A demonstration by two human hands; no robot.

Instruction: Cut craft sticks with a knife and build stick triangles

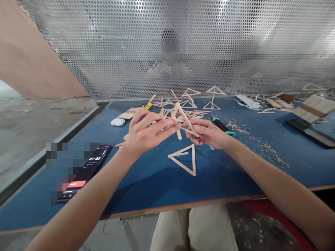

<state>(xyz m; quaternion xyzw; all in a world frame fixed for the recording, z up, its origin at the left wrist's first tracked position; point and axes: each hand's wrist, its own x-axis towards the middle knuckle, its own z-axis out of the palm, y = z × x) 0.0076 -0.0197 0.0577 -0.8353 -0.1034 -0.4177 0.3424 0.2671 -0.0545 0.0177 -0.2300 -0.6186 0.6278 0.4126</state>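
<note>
Worktop (146, 188): blue top with a pale wood edge along the near side, running left to right; scattered with wood shavings (269, 150) on the right.

Left hand (145, 134): mine, raised above the middle of the worktop, fingers pressed together on the left end of a stick frame (183, 120).

Right hand (206, 134): mine, just right of the left hand, fingertips pinching the lower right end of the same frame. The frame is held in the air between both hands, tilted, made of flat wooden sticks joined at angles.

Stick triangle (186, 159): flat on the worktop, just near of my hands, apart from them.

Pile of sticks and triangles (191, 103): far middle of the worktop, behind my hands; some triangles lie flat, some lean.

Knife (222, 126): black with green ends, just right of my right hand, lying on the worktop.

Phone (86, 170): near left, screen up, showing a timer.

Earbud case (118, 122): white, left of the pile.

Second phone (311, 132): dark, far right, beside flat wooden boards (311, 108).

Room: perforated metal screen (183, 45) standing along the far edge of the worktop; a brown panel (31, 55) at upper left; grey concrete floor (31, 118) at left and beneath.
</note>
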